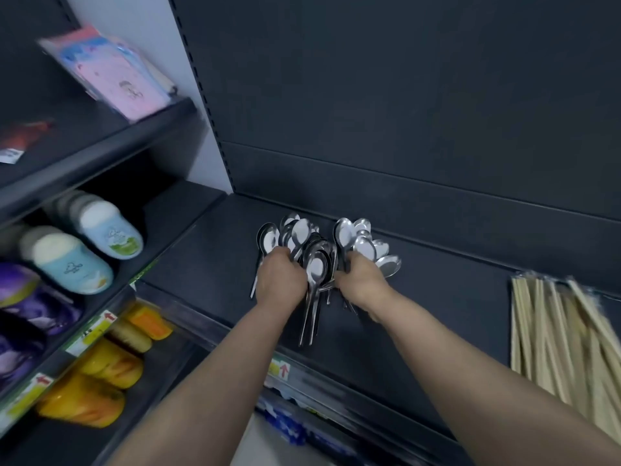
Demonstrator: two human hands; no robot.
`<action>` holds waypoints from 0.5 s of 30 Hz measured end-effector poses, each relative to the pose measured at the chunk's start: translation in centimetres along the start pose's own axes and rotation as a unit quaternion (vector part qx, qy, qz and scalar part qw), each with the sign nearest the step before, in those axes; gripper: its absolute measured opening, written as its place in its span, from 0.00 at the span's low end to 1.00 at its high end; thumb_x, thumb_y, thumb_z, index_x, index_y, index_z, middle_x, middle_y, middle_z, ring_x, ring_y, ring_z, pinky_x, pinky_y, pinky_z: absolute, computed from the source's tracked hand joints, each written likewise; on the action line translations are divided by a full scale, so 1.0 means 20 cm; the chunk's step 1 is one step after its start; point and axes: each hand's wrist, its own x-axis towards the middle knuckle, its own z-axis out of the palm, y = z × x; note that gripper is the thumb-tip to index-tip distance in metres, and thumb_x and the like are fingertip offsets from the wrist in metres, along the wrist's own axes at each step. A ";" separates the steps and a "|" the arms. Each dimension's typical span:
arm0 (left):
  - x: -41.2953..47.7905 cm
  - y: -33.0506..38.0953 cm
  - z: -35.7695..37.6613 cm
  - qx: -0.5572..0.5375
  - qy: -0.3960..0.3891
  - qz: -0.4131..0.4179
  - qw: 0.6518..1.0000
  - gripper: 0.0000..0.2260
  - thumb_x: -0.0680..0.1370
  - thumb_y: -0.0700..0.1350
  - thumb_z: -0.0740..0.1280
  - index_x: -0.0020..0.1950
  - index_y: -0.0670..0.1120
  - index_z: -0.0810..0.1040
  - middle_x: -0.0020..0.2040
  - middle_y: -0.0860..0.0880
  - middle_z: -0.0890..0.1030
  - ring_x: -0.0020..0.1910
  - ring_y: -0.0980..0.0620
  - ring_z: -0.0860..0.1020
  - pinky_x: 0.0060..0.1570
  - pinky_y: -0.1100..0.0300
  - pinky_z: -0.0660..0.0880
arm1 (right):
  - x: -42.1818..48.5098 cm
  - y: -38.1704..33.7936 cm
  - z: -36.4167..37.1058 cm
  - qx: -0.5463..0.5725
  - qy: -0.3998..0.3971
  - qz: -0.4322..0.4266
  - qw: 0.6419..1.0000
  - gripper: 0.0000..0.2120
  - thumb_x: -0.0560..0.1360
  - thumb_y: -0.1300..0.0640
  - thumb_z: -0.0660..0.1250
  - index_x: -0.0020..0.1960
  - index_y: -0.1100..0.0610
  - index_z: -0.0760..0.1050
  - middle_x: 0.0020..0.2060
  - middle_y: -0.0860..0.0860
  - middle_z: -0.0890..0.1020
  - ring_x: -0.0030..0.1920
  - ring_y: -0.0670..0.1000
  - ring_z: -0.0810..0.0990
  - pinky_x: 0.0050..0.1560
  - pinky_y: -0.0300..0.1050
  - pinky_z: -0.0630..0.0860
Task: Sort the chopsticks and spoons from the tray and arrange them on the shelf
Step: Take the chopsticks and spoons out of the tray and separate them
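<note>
A heap of shiny metal spoons point(317, 260) lies on the dark shelf point(437, 297), bowls toward the back wall and handles toward me. My left hand point(280, 279) grips the left part of the heap with curled fingers. On the heap's right side my right hand point(361, 280) grips another cluster of spoons. A bundle of pale wooden chopsticks point(564, 334) lies on the same shelf at the far right, apart from both hands. The tray is out of view.
The adjoining rack on the left holds blue slippers point(80, 260), purple packets point(23, 297), yellow-orange items point(107, 368) and pink packets point(114, 72) higher up. Price tags point(279, 368) line the shelf's front edge. The shelf's back wall point(403, 183) rises just behind the spoons.
</note>
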 end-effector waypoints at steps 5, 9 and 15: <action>0.00 0.05 0.01 0.096 0.012 0.051 0.994 0.17 0.78 0.39 0.59 0.67 0.43 0.73 0.65 0.40 0.72 0.64 0.39 0.67 0.59 0.48 0.69 | -0.04 0.00 -0.09 -0.162 -0.004 -0.057 0.985 0.12 0.77 0.54 0.61 0.57 0.54 0.78 0.57 0.55 0.77 0.56 0.56 0.76 0.49 0.44 0.73; -0.06 0.20 0.11 0.093 -0.002 0.150 0.984 0.14 0.77 0.40 0.62 0.61 0.46 0.79 0.61 0.43 0.78 0.62 0.41 0.73 0.61 0.53 0.70 | -0.13 0.08 -0.25 -0.279 0.028 -0.070 0.957 0.17 0.77 0.53 0.60 0.65 0.50 0.72 0.61 0.53 0.73 0.62 0.57 0.70 0.57 0.49 0.70; -0.30 0.52 0.40 0.056 -0.106 0.238 0.964 0.09 0.77 0.41 0.63 0.53 0.49 0.81 0.55 0.49 0.83 0.57 0.48 0.79 0.58 0.54 0.74 | -0.37 0.42 -0.61 -0.329 0.064 -0.025 0.942 0.16 0.79 0.50 0.60 0.65 0.49 0.72 0.61 0.52 0.74 0.64 0.56 0.70 0.59 0.48 0.69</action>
